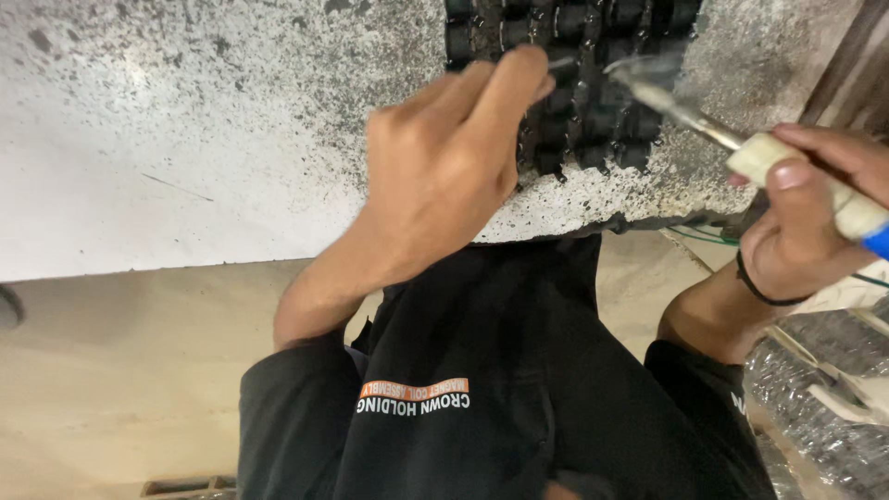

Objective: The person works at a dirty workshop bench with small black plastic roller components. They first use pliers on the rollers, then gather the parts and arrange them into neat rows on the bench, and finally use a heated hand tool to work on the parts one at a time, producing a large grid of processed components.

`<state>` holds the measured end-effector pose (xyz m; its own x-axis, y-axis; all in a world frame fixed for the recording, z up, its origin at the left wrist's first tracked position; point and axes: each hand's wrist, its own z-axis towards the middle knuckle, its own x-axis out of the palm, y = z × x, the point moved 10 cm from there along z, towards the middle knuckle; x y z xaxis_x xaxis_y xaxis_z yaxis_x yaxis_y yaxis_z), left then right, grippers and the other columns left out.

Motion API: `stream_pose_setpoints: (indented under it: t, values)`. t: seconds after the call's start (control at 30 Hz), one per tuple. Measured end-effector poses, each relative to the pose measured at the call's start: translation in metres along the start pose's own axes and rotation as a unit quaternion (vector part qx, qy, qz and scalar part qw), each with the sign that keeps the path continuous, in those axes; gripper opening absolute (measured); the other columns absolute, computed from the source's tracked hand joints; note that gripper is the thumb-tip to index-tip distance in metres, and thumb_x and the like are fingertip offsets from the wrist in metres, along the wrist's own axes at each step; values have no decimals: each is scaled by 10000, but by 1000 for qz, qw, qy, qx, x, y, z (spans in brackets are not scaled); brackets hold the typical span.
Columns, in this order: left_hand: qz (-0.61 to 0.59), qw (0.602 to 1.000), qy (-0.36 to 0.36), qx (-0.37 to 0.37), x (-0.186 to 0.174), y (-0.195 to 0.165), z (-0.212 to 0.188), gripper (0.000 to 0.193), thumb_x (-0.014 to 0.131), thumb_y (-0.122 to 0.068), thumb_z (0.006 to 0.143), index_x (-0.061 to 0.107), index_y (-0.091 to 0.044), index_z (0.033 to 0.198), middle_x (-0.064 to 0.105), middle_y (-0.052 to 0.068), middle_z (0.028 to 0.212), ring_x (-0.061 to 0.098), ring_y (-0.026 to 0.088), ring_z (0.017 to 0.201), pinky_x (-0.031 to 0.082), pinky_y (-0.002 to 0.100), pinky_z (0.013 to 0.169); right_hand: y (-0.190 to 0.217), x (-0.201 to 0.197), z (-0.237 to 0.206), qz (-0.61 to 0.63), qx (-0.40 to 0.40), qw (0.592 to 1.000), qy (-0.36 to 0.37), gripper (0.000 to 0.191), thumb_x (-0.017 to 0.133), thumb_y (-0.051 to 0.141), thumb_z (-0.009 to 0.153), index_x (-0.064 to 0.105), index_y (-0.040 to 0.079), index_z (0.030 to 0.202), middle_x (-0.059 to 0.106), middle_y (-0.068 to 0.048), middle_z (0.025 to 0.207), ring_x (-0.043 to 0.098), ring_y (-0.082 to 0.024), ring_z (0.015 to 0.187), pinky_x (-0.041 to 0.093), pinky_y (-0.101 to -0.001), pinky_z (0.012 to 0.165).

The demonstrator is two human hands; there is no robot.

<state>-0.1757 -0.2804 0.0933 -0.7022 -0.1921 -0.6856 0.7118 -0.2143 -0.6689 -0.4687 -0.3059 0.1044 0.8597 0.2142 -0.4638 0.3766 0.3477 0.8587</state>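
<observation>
Worktop of white, speckled and stained surface fills the left and upper part of the view, and below its edge the pale floor is seen. Near the middle, the left hand reaches up over the worktop, with the forearm coming out of a black sleeve. Its fingers are curled together, and the fingertips pinch a small dark piece at the edge of a black block of parts; the piece is too small to say what it is. This block lies at the top of the worktop, close to its front edge, and it looks like many short black cylinders packed in rows. Below it, a black shirt with an orange and white print covers the body of the person. To the right, the right hand is clamped around the pale handle of a tool, thumb on top, with a thin black band at the wrist. The metal tip of the tool points left and reaches the right upper side of the block; the tip is blurred, so I cannot tell if it touches. At the far right lower corner lies a grey ribbed hose.
</observation>
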Motion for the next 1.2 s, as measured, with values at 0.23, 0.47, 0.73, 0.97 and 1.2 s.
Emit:
stream_pose_setpoints:
  t: [0.23, 0.47, 0.73, 0.97, 1.2]
  values:
    - [42, 998, -41, 5, 18, 19, 45, 420, 695, 26, 829, 726, -116, 1223, 634, 84, 1014, 648, 275, 803, 509, 386, 540, -30, 5, -8, 62, -68, 990, -110, 279, 664, 93, 1095, 529, -42, 1298, 678, -259, 1123, 736, -349, 801, 669, -426, 633]
    - [28, 998, -55, -2, 68, 34, 20, 307, 696, 39, 865, 714, -32, 1163, 613, 68, 1165, 687, 235, 1013, 578, 337, 615, -26, 16, 6, 18, -83, 994, -69, 299, 683, 55, 1100, 488, -9, 1318, 671, -292, 1158, 762, -352, 848, 682, -411, 675]
    - [25, 999, -27, 5, 84, 26, 21, 301, 723, 14, 822, 713, 1, 1123, 617, 104, 1143, 687, 264, 1010, 590, 349, 634, 26, 39, 41, -141, -51, 986, 70, 219, 746, 35, 1119, 686, -122, 1260, 744, -266, 1126, 732, -284, 920, 567, -317, 776]
    - [-10, 999, -20, -27, 79, 26, 36, 311, 737, -6, 783, 690, -31, 1089, 639, 127, 1031, 703, 303, 860, 572, 406, 578, 41, 39, 48, -170, -78, 976, 108, 221, 752, 25, 1114, 672, -132, 1247, 723, -261, 1108, 727, -302, 936, 539, -314, 794]
    - [-25, 992, -114, 44, -27, 7, 46, 252, 741, -21, 864, 667, -104, 1090, 661, 61, 842, 670, 293, 738, 526, 474, 622, -20, 17, 33, 122, 41, 986, -111, 293, 757, 109, 1093, 624, -77, 1276, 709, -257, 1089, 758, -324, 854, 664, -397, 724]
